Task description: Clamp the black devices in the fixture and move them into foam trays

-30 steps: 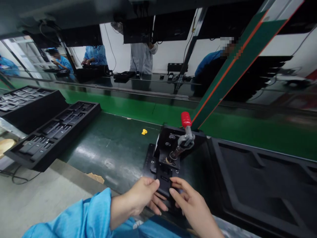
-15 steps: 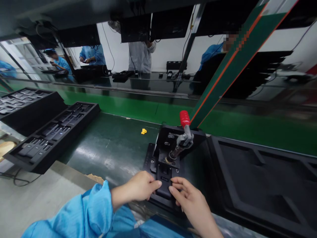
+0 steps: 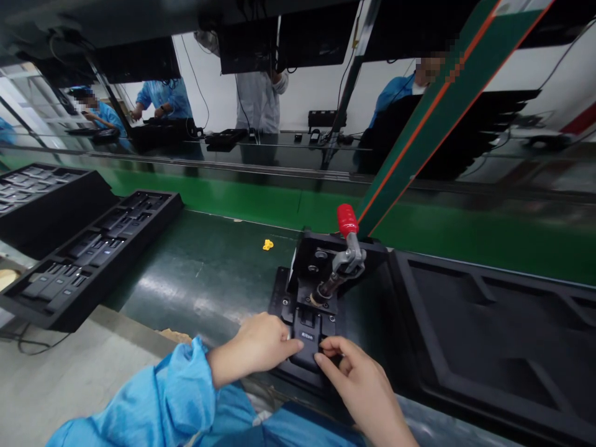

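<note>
A small black plastic device [image 3: 306,351] with "Riton" lettering lies in the black clamping fixture [image 3: 282,292], below its toggle clamp. The clamp's red handle [image 3: 347,220] points upward. My left hand [image 3: 261,344] is at the device's left side, thumb on its edge and the other fingers curled under. On the right side, my right hand [image 3: 356,372] holds the device's edge with thumb and bent fingers. Its fingertips are partly hidden against the dark fixture.
To the left, a long black foam tray [image 3: 158,214] holds several similar devices, with another filled tray [image 3: 51,217] behind. At right lies a large black tray [image 3: 488,323]. A small yellow piece [image 3: 267,245] sits on the green bench. Co-workers in blue [image 3: 174,102] stand beyond.
The device's lettering now reads clearly, and it lies slightly lower in light. My right fingers have curled a little more at its side. The whole view has shifted slightly.
</note>
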Motion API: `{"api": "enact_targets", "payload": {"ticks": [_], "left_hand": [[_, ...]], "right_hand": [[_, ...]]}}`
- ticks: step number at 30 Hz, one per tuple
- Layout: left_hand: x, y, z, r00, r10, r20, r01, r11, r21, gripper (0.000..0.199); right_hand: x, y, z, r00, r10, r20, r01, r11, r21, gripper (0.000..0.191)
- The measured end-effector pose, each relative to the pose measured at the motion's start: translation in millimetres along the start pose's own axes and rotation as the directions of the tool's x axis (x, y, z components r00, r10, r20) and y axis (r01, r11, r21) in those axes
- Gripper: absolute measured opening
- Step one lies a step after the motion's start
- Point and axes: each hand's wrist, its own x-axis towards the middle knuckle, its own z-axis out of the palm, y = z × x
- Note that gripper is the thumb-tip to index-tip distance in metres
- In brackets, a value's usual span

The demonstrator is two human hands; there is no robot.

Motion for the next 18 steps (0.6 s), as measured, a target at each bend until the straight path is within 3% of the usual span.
{"api": "enact_targets", "payload": {"ticks": [3,5,6,7,9,10,11,12,14,16,18], "left_hand": [[-9,-5,8.5,0.997,0.025,-0.075,-0.023,1.000,0.021,0.030],[-19,-11,19.8,0.984,0.096,-0.152,-0.093,0.995,0.032,0.030],[-23,-15,27.1,0.960,0.176,-0.218,-0.171,0.984,0.045,0.031],[-28,-19,35.2,0.915,0.277,-0.295,-0.269,0.961,0.067,0.031],[-34,-28,51.7,0.777,0.466,-0.423,-0.452,0.881,0.139,0.031],[-36,-32,59.4,0.717,0.532,-0.450,-0.513,0.840,0.176,0.032],[-37,-36,66.3,0.688,0.571,-0.448,-0.545,0.814,0.201,0.036],[-37,-39,72.2,0.679,0.596,-0.430,-0.561,0.798,0.220,0.042],[-36,-44,81.0,0.688,0.616,-0.383,-0.576,0.785,0.227,0.050],[-33,-48,86.7,0.705,0.611,-0.360,-0.581,0.788,0.202,0.048],[-32,-49,90.0,0.715,0.605,-0.352,-0.580,0.793,0.184,0.044]], "right_hand": [[1,-9,-20,0.996,-0.056,-0.066,0.054,0.998,-0.034,0.028],[2,-24,-43,0.972,-0.107,-0.211,0.103,0.994,-0.028,0.031],[3,-34,-57,0.937,-0.138,-0.322,0.135,0.990,-0.030,0.032],[5,-47,-70,0.883,-0.168,-0.438,0.169,0.985,-0.038,0.031],[14,-78,-91,0.761,-0.218,-0.610,0.239,0.970,-0.049,0.030],[21,-95,-98,0.731,-0.240,-0.639,0.280,0.959,-0.040,0.032],[29,-112,-103,0.721,-0.261,-0.641,0.326,0.945,-0.018,0.033],[39,-128,-105,0.739,-0.274,-0.615,0.369,0.929,0.030,0.034],[61,-156,-105,0.843,-0.222,-0.489,0.364,0.906,0.217,0.030],[81,-179,-103,0.945,-0.112,-0.307,0.237,0.881,0.410,0.029],[92,-194,-103,0.978,0.001,-0.209,0.111,0.844,0.525,0.035]]}}
